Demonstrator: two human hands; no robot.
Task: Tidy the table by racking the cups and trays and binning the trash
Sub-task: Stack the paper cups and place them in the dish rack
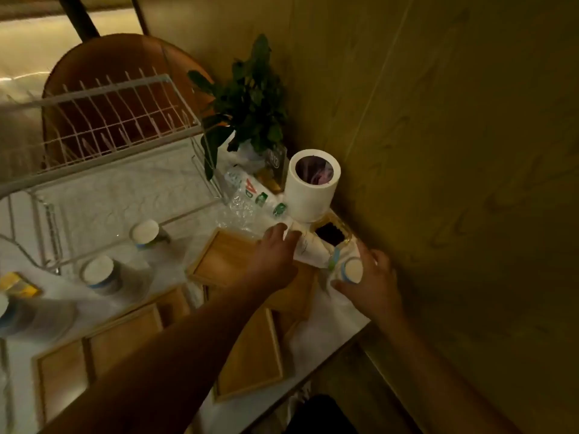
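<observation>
My left hand [275, 255] reaches across a wooden tray [219, 261], its fingertips closed on the edge of a white paper piece [310, 250] lying below the white cylindrical bin [313, 195]. Crumpled trash shows inside the bin. My right hand [372, 283] grips an upside-down white cup with a blue band [351, 270] near the table's right edge. Three more upturned cups [144, 234] [100, 272] [6, 308] stand on the white table. The white wire rack [103, 120] rises at the back left. More wooden trays [250, 349] [122, 333] [62, 374] lie in front.
A plastic wrapper [247, 198] and a potted plant [250, 98] sit behind the bin. A dark opening with a yellow rim [332, 234] lies beside the paper. A yellow packet [18, 286] lies at far left. A wooden wall [438, 151] closes the right side, and a brown chair [119, 57] stands behind the rack.
</observation>
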